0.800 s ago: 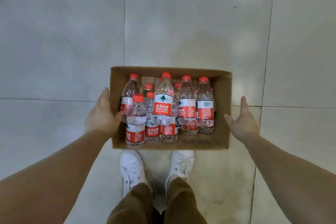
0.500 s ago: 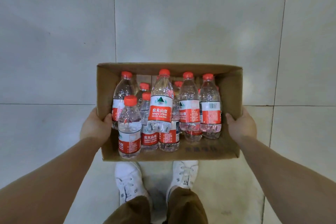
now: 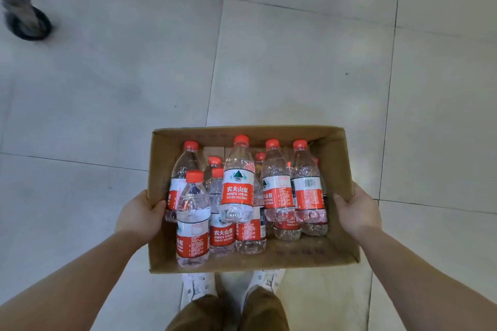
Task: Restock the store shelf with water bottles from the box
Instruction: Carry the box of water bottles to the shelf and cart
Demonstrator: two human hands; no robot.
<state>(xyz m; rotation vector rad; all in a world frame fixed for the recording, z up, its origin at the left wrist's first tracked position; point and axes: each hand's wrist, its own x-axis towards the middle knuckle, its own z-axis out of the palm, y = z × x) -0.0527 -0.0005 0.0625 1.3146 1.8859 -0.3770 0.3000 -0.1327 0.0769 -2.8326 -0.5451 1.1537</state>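
Higher now, box (image 3: 333, 247) off floor (image 3: 295, 62)

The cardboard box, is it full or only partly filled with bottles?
Partly filled: the water bottles leave bare cardboard box floor at right.

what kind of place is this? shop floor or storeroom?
Can't tell which; no shelf in view. Indoors on a large-tiled floor, likely a shop or its back room. The cues: an open cardboard box of red-capped water bottles, gripped by the left hand and right hand.
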